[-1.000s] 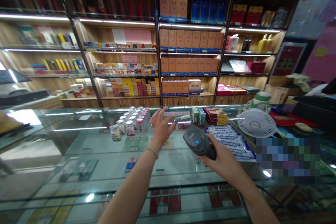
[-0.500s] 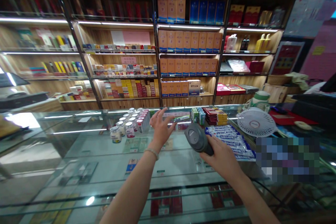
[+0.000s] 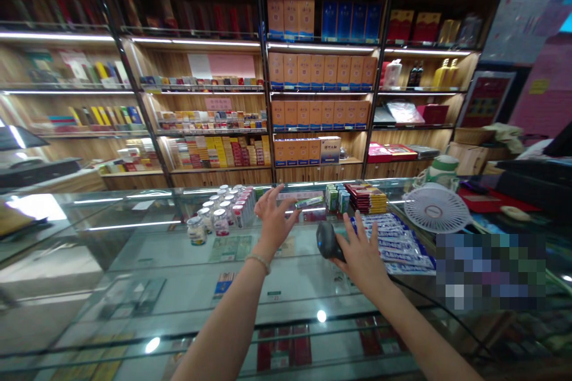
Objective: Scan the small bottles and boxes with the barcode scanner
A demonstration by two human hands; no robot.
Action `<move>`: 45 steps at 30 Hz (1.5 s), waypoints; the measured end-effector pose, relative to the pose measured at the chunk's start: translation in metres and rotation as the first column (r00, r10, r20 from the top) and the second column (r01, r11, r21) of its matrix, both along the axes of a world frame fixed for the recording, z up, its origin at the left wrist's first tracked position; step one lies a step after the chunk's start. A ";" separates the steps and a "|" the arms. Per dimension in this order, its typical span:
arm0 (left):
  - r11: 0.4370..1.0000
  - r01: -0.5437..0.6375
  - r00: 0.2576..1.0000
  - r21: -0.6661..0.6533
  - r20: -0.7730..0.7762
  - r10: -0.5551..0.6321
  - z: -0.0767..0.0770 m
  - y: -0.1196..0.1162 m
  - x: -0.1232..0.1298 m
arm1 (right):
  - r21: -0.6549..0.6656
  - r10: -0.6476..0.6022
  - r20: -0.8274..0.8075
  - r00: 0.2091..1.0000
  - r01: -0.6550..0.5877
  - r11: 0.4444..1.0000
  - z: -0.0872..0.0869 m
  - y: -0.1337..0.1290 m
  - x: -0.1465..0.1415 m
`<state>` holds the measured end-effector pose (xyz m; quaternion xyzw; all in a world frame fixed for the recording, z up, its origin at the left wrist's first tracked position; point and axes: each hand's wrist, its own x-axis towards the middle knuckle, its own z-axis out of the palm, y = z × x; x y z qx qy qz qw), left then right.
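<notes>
My left hand [image 3: 273, 214] is over the glass counter [image 3: 179, 286], its thumb and a fingertip closed on the near end of a small green-and-white stick pack [image 3: 309, 202]. The other fingers are raised. In my right hand [image 3: 361, 253] is a dark grey barcode scanner [image 3: 328, 240], its head turned left with a small blue light showing. Thumb and one finger touch the scanner, the remaining fingers spread apart. The palm hides its handle. Beyond the hands stand small green and blue packs [image 3: 338, 197]. Blue-and-white sachets [image 3: 393, 244] lie fanned beside my right hand.
Several lidded jars [image 3: 220, 220] stand left of my left hand. Red and yellow packs [image 3: 366, 197] are stacked behind the sachets. A white fan [image 3: 435, 208] is at the right, and a black cable [image 3: 442, 303] crosses there. Stocked shelves [image 3: 322, 95] rise behind.
My right hand has turned, with several fingers now straightened and spread. The scanner has tipped to face left and a blue light now shows on it. My left hand has hardly moved.
</notes>
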<state>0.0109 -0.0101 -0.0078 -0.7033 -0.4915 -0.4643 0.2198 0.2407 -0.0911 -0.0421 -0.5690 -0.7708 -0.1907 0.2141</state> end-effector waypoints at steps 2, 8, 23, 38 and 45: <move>1.000 0.000 1.000 0.002 -0.002 0.000 0.000 0.000 0.000 | -0.023 0.005 0.005 1.000 -0.005 1.000 0.001 0.001 -0.001; 1.000 0.001 1.000 -0.023 0.004 -0.001 -0.002 0.001 0.001 | -0.067 0.037 -0.015 0.999 -0.038 0.997 -0.005 0.006 0.003; 1.000 0.010 1.000 -0.002 0.029 -0.010 0.002 -0.001 0.002 | -0.116 0.027 -0.274 0.961 -0.061 0.991 0.042 0.057 -0.002; 0.999 -0.010 0.997 -0.035 0.081 0.013 0.001 0.000 0.004 | 0.072 0.169 -0.675 0.718 -0.164 0.984 0.049 0.099 -0.029; 0.994 -0.038 0.999 -0.099 0.020 0.040 0.001 0.000 0.006 | 0.106 0.196 -0.601 0.775 -0.166 0.980 0.061 0.094 -0.027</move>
